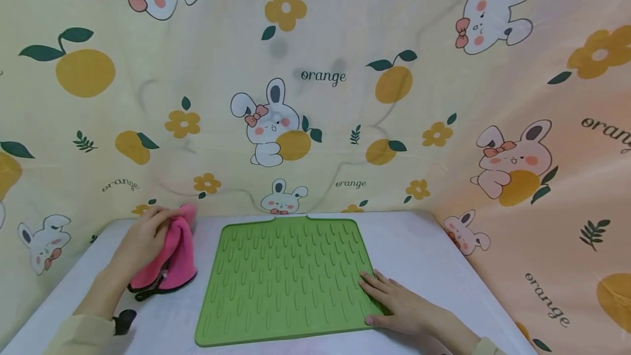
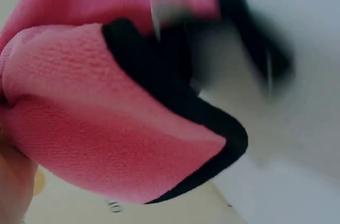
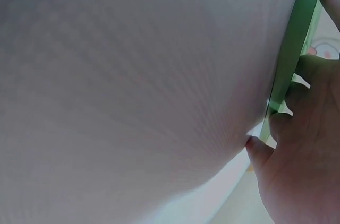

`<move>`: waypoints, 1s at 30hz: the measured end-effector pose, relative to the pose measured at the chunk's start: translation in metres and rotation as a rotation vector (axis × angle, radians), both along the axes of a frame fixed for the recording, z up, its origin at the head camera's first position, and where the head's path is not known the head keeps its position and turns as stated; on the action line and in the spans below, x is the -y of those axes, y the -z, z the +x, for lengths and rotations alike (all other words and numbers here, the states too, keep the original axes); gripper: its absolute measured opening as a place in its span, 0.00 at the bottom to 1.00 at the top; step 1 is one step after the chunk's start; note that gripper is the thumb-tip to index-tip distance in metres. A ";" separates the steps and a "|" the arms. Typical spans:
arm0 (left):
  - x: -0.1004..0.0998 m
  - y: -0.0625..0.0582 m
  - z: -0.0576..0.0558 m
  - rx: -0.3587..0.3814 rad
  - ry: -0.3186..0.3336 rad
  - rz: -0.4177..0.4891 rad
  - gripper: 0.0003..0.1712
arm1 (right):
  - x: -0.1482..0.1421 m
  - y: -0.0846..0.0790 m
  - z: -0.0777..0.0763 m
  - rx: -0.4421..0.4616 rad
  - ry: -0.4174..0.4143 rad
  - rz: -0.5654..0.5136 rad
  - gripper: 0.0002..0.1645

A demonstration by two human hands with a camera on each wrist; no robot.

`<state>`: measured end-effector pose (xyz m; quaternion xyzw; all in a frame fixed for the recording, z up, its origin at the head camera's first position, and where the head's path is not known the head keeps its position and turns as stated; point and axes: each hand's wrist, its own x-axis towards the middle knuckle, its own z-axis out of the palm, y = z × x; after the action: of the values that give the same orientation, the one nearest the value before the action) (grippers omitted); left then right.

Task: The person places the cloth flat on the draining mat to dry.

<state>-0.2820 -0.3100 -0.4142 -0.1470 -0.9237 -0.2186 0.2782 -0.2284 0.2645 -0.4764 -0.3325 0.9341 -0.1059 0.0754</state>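
Observation:
On the left side of the table, my left hand [image 1: 143,237] grips a pink cloth [image 1: 183,259] with black edging, bunched at the top. Its lower part hangs in folds down to the tabletop in the head view. The left wrist view is mostly filled by the same cloth [image 2: 106,123], its black trim blurred at the upper right. A green mat [image 1: 288,284] with raised elongated ridges lies flat in the middle. My right hand [image 1: 401,303] rests on the mat's right edge, fingers spread and straight. In the right wrist view, fingertips of that hand [image 3: 303,144] meet the mat's green side [image 3: 292,49].
The white table [image 1: 404,245] reaches back to a curtain [image 1: 325,108] printed with rabbits and oranges, which also rises on both sides. A small black piece [image 1: 125,322] sits by the left wrist.

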 end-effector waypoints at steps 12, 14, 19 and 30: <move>-0.043 -0.039 0.005 -0.208 0.084 0.054 0.19 | -0.003 0.001 -0.002 0.008 -0.005 0.007 0.49; -0.054 -0.044 0.005 -0.242 0.117 0.052 0.20 | -0.003 0.001 -0.002 0.006 -0.007 0.006 0.49; -0.082 -0.054 0.005 -0.294 0.204 0.060 0.20 | -0.003 0.002 -0.003 0.016 0.003 0.003 0.49; -0.150 -0.062 0.000 -0.261 0.376 0.115 0.19 | -0.003 0.003 -0.003 0.029 -0.001 0.002 0.49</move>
<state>-0.2818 -0.1598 -0.3519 -0.3273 -0.8224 -0.2980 0.3575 -0.2312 0.2671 -0.4796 -0.3311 0.9329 -0.1097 0.0894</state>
